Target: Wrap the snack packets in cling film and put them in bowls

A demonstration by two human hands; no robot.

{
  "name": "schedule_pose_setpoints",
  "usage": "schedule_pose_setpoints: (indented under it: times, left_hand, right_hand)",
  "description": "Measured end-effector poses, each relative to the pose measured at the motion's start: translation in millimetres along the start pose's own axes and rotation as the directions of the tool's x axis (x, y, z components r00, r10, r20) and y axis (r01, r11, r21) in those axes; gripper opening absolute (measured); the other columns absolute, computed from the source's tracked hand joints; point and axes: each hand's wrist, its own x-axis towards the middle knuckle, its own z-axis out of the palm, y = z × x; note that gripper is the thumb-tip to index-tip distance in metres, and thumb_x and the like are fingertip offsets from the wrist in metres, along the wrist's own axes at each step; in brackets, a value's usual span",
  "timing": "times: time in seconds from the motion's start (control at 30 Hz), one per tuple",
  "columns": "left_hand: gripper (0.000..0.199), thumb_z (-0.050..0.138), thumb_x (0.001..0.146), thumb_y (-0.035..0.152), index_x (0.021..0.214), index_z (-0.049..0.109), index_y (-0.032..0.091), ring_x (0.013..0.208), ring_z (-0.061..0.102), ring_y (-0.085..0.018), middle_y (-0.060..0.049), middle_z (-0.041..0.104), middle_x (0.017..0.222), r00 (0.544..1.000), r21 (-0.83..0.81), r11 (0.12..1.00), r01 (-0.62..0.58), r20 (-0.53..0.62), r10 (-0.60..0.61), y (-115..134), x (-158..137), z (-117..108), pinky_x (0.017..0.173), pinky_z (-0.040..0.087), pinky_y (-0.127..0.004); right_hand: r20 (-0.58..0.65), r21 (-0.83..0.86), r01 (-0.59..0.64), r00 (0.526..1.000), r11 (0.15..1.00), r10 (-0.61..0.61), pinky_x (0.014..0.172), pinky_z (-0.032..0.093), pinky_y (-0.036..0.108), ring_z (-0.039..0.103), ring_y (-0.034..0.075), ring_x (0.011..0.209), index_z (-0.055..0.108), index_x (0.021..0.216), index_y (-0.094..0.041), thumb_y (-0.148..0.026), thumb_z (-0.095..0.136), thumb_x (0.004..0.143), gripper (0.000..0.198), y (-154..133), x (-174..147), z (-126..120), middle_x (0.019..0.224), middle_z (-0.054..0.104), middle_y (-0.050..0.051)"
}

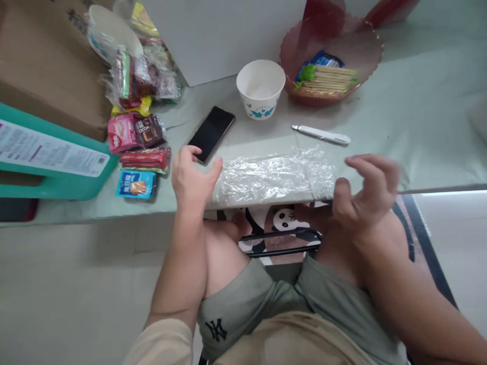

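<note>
A crinkled clear plastic bag (266, 177) lies flat along the table's front edge, between my two hands. My left hand (194, 177) is at the bag's left end, thumb and fingers apart, holding nothing. Just beyond it lies a black phone (213, 133), its near corner close to my fingertips. Off the bag's right end hovers my right hand (365, 190), slightly blurred, with thumb and forefinger spread and nothing between them. A white utility knife (321, 135) rests behind the bag, and a white paper cup (261, 94) with a blue leaf print stands behind the phone.
A reddish bowl (331, 96) at the back right holds tied sticks (331, 79) and a blue packet. Wrapped snacks (137, 133) are heaped at the left, beside a green container (49, 157) and a cardboard box (45, 66). A white panel (228, 40) stands behind.
</note>
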Motion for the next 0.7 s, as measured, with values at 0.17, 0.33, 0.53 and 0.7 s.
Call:
schedule_pose_setpoints:
  times: [0.17,0.33,0.53,0.7]
  left_hand:
    - [0.025,0.055,0.092,0.028,0.112,0.065,0.016,0.112,0.067,-0.023,-0.012,0.073,0.113,0.831,-0.209,0.818,-0.536,0.042,0.555,43.4,-44.6,-0.2,0.103,0.052,-0.038]
    - [0.066,0.054,0.097,0.044,0.156,0.042,0.018,0.157,0.032,-0.035,-0.014,0.041,0.166,0.609,-0.116,0.848,-0.518,0.646,0.460,51.3,-61.8,22.5,0.127,0.030,-0.056]
    - [0.096,0.074,0.085,0.040,0.166,0.023,0.030,0.163,0.004,-0.041,-0.010,0.007,0.177,0.505,0.091,0.862,-0.499,0.839,0.204,22.3,-40.4,14.4,0.129,0.010,-0.067]
    - [0.075,0.067,0.080,0.011,0.151,0.049,0.024,0.160,0.020,-0.042,-0.016,0.030,0.170,0.592,0.056,0.840,-0.540,0.734,0.332,22.3,-44.1,-3.8,0.127,0.024,-0.064]
  right_hand:
    - [0.416,0.023,0.011,0.909,1.000,-0.019,0.118,0.042,0.048,0.056,0.028,0.138,0.060,0.140,-0.023,-0.029,0.050,0.099,0.043,-32.5,-8.6,16.7,0.138,0.067,0.009]
    - [0.735,-0.158,-0.046,0.662,0.986,0.149,0.126,0.029,0.056,0.041,0.031,0.152,0.053,0.151,-0.021,-0.041,0.034,0.105,0.054,-30.2,-19.6,27.9,0.159,0.051,0.007]
    - [0.728,-0.389,-0.160,0.550,0.907,0.409,0.122,0.020,0.075,0.032,0.040,0.156,0.049,0.155,-0.034,-0.051,0.037,0.104,0.055,4.4,-21.2,10.4,0.167,0.040,0.003]
    - [0.565,-0.370,-0.202,0.726,0.907,0.392,0.123,0.024,0.069,0.038,0.040,0.152,0.056,0.148,-0.021,-0.048,0.044,0.101,0.056,-1.0,-24.0,4.2,0.160,0.049,0.013]
